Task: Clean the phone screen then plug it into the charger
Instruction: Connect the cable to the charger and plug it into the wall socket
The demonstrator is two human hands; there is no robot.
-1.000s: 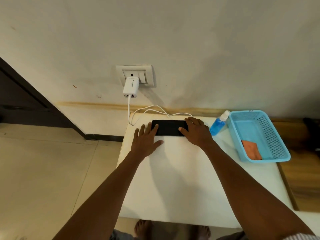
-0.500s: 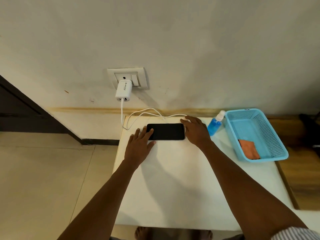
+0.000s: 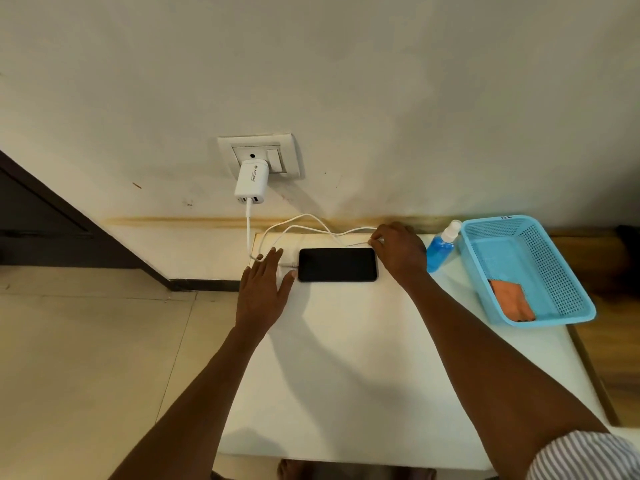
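A black phone (image 3: 337, 264) lies flat, screen up, at the far edge of the white table (image 3: 346, 358). A white cable (image 3: 301, 227) runs from the white charger (image 3: 251, 182) in the wall socket and its plug end sits at the phone's left end. My left hand (image 3: 265, 285) rests flat, fingers spread, just left of the phone beside that plug. My right hand (image 3: 398, 251) is at the phone's right end, its fingertips pinching a loop of the cable.
A blue spray bottle (image 3: 440, 249) stands right of my right hand. A blue plastic basket (image 3: 554, 271) holds an orange cloth (image 3: 512, 299). The floor drops away left of the table; a wooden surface lies to the right.
My left hand slid off the phone's left end to the table beside it. My right hand left the phone and took hold of the cable behind it.
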